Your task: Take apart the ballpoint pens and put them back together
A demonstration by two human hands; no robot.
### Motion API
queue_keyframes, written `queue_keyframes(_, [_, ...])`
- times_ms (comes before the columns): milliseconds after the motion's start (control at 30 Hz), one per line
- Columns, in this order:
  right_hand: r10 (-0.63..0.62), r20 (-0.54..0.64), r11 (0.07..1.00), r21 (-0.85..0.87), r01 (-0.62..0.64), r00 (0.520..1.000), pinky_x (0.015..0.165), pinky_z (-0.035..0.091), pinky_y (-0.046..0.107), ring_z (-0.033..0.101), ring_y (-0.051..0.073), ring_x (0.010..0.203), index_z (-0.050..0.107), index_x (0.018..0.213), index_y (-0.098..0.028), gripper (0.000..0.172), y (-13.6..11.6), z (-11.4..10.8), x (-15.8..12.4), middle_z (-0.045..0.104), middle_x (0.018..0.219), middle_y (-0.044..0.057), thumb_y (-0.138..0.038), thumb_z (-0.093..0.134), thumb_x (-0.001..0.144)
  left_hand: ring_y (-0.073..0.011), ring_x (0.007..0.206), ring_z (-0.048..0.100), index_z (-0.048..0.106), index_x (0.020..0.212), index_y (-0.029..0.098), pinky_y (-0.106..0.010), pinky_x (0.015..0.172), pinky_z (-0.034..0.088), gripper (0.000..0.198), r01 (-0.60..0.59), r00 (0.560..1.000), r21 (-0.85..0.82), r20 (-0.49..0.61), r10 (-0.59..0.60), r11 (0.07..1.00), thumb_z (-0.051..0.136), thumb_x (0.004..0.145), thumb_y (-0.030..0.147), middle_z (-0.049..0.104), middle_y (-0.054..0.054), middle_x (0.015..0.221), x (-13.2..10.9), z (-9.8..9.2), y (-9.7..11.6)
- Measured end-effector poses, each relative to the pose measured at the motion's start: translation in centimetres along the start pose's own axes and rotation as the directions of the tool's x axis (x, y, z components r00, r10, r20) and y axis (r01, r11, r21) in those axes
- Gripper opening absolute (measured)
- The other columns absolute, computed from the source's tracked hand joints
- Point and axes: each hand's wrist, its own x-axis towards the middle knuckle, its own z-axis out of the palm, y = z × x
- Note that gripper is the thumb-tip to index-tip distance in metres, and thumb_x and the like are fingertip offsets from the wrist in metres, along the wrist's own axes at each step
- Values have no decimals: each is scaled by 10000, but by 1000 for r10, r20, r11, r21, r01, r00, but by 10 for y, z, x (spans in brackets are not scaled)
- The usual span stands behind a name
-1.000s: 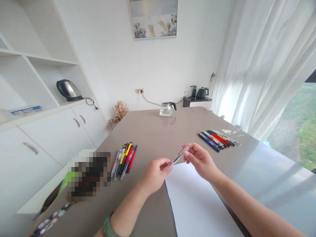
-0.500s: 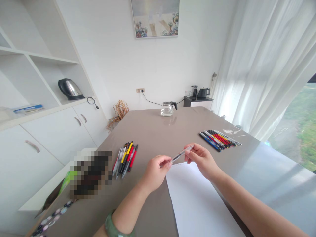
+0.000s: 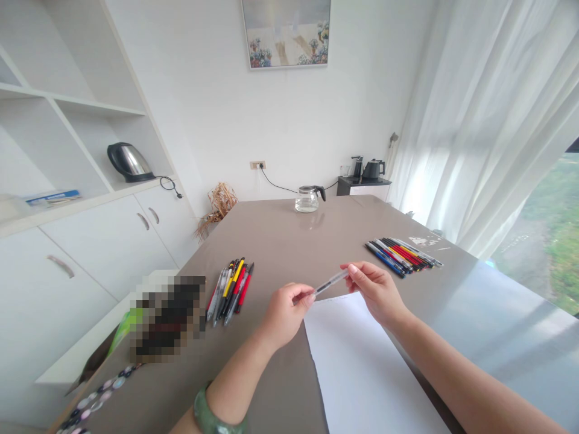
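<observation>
- Your grey table [image 3: 280, 241] stands in a white room; one bundle of pens [image 3: 230, 283] lies left, another bundle [image 3: 400, 252] right, white paper [image 3: 357, 361] before you.
- Your left hand [image 3: 283, 313] and right hand [image 3: 375, 289] pinch the clear pen [image 3: 330, 281] by its ends with closed fingertips, above the paper's far edge — it lies flatter than before.
- A pixelated patch [image 3: 167, 316] hides something at the left.

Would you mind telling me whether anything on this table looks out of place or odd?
Only small white flecks on the table beside the pen row on the right look stray, like scraps or scuffs. The left hand and right hand hold a clear pen between them.
</observation>
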Motion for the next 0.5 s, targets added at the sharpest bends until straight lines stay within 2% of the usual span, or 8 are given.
queue_keyframes(167, [-12, -24, 999, -44, 11, 1000, 528, 381, 252, 454, 111, 536, 563, 585, -157, 275, 1, 0, 2, 526, 556, 17, -396, 562, 722, -174, 816, 565, 621, 896, 176, -279, 733, 433, 215, -1, 1000, 23, -5, 1, 1000, 488, 778, 295, 628, -62, 887, 0, 0, 0])
queue_keyframes(233, [8, -28, 999, -42, -9, 1000, 525, 384, 254, 458, 112, 537, 586, 643, -156, 261, 1, 1, 2, 528, 568, 17, -405, 564, 716, -171, 813, 565, 620, 897, 178, -277, 730, 433, 214, 3, 1000, 26, 0, -3, 1000, 487, 778, 296, 630, -58, 888, 0, 0, 0])
queue_keyframes(367, [25, -19, 999, 46, -24, 1000, 525, 387, 250, 468, 108, 549, 588, 948, -179, 320, -1, 2, 1, 532, 637, 9, -415, 533, 738, -171, 805, 566, 619, 893, 179, -276, 723, 432, 218, 7, 1000, 32, 5, -8, 999, 476, 784, 302, 632, -53, 876, 0, 0, 0])
queue_keyframes(433, [12, -15, 999, 53, -11, 1000, 523, 384, 248, 463, 106, 543, 592, 942, -174, 323, -1, 3, 1, 521, 617, 3, -417, 532, 738, -173, 805, 566, 618, 891, 178, -279, 725, 430, 219, 7, 1000, 33, 5, -7, 999, 473, 785, 302, 632, -54, 876, 0, 0, -1])
queue_keyframes(500, [5, -25, 1000, 15, -4, 1000, 519, 380, 249, 456, 107, 529, 611, 850, -160, 299, 0, 2, 1, 515, 583, 1, -423, 547, 722, -173, 805, 564, 617, 893, 178, -280, 724, 429, 217, 7, 1000, 36, 3, -7, 999, 472, 785, 298, 630, -55, 877, 1, 0, -2])
